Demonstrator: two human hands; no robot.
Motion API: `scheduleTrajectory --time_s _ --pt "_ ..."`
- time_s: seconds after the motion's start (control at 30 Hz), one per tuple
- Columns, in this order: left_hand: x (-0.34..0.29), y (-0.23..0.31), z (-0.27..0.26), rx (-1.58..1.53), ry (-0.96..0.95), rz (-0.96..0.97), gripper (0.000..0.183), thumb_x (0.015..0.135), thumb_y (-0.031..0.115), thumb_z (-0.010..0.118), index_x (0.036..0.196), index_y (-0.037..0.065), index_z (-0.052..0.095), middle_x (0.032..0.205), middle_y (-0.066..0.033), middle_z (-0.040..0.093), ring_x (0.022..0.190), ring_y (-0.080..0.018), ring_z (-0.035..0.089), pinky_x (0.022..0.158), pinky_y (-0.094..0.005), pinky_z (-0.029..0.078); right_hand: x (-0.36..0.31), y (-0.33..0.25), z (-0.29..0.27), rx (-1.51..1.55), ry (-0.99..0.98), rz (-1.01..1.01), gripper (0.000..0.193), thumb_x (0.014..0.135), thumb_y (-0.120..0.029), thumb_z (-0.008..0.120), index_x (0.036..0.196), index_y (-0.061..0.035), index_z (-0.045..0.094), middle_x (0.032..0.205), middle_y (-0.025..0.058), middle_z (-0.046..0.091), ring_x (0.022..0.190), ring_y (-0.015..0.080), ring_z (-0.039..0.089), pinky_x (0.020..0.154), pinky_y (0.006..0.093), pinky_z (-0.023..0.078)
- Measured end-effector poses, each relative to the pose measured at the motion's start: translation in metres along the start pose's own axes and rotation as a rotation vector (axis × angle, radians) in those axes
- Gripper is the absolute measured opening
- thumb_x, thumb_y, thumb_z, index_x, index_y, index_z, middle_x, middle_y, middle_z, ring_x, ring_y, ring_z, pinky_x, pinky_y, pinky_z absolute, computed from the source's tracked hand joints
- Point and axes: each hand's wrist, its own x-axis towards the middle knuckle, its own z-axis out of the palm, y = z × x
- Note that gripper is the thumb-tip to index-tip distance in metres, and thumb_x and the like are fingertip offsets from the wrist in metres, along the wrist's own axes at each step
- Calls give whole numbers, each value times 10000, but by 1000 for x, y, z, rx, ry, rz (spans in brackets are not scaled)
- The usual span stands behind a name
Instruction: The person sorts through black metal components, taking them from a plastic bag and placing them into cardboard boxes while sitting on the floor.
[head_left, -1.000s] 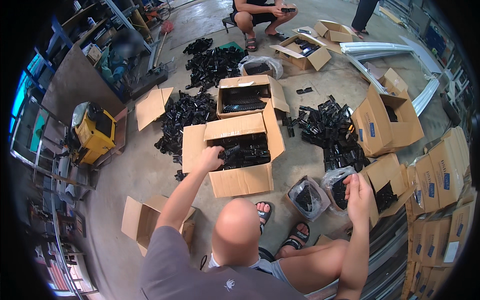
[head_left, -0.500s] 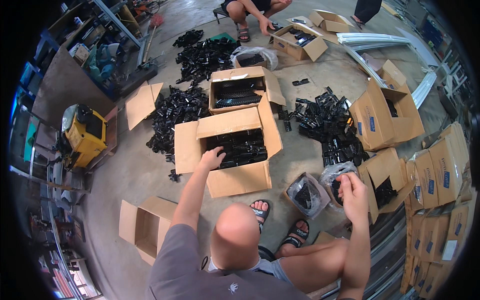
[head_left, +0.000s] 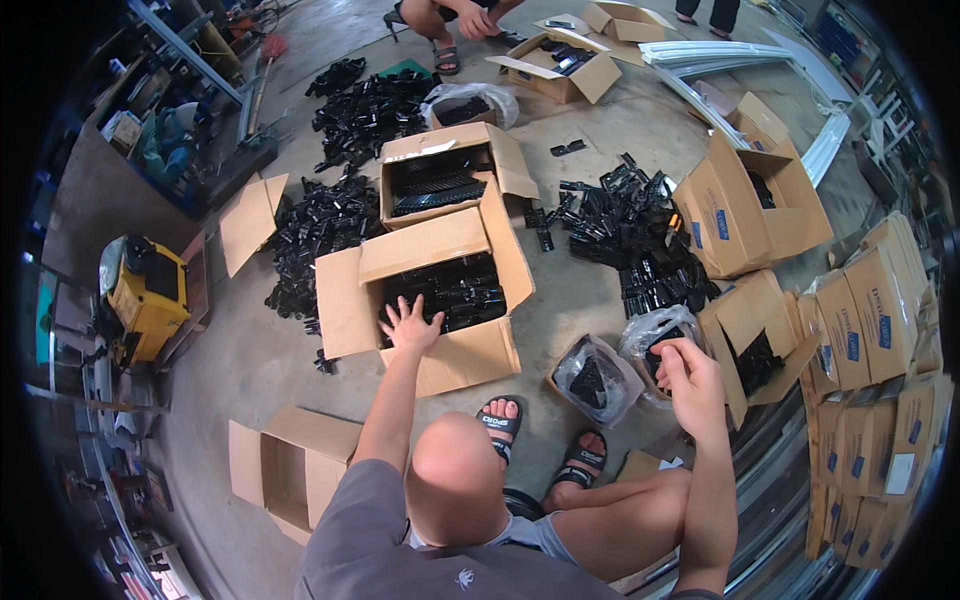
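- Spread fingers fan out from my left hand (head_left: 411, 325), palm down, over the near left corner of an open cardboard box (head_left: 460, 364) in the middle of the head view; nothing shows pinched in them.
- Black parts (head_left: 468, 285) lie closely packed in that box, just beyond my fingertips; whether I press on them or only hover, I cannot tell.
- Raised at the right, my right hand (head_left: 692, 383) has curled fingers, thumb near the index finger, in front of a plastic-lined box (head_left: 637, 340). I cannot tell whether it pinches anything.
- Just left of that stands another lined carton (head_left: 630, 388).
- Loose heaps of similar parts lie on the floor: a left heap (head_left: 325, 225) and a right heap (head_left: 625, 225).
- Behind my box, a second box (head_left: 515, 165) also holds black parts.
- Farther off, a co-worker (head_left: 433, 22) crouches.
- Step in hand, as I judge it: settling parts inside the middle box.
- Next move, I judge, calls for even palm pressure, or fingers closing on any part sitting askew.
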Motion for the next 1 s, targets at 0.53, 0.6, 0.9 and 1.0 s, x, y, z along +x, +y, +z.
scheduleTrajectory --time_s 0.53,0.6,0.9,1.0 --pt "-33 30 -22 -128 369 319 339 883 293 692 1145 81 663 1214 -206 647 1187 -423 565 1015 -511 440 -7 163 -38 8 155 204 229 1003 -212 584 970 -3 672 716 45 663 665 107 623 625 278 495" --pt "-72 67 -54 -345 406 677 129 825 139 740 923 61 709 923 -135 714 908 -329 668 820 -439 532 -14 200 -13 -15 30 320 248 987 -249 605 963 -16 687 699 68 678 649 138 648 614 309 506" --pt "-99 254 -61 -253 -200 1317 213 894 229 655 1055 97 695 883 -150 705 830 -364 686 763 -449 551 100 218 39 -201 356 -21 194 925 -218 655 908 -26 665 817 179 686 730 356 674 668 461 521" --pt "-84 294 -14 -234 -201 1183 315 910 248 634 1202 131 655 1020 -173 709 926 -383 683 842 -469 544 171 242 38 -552 323 -68 259 885 -211 697 1031 -11 621 995 165 684 991 357 646 825 449 525"
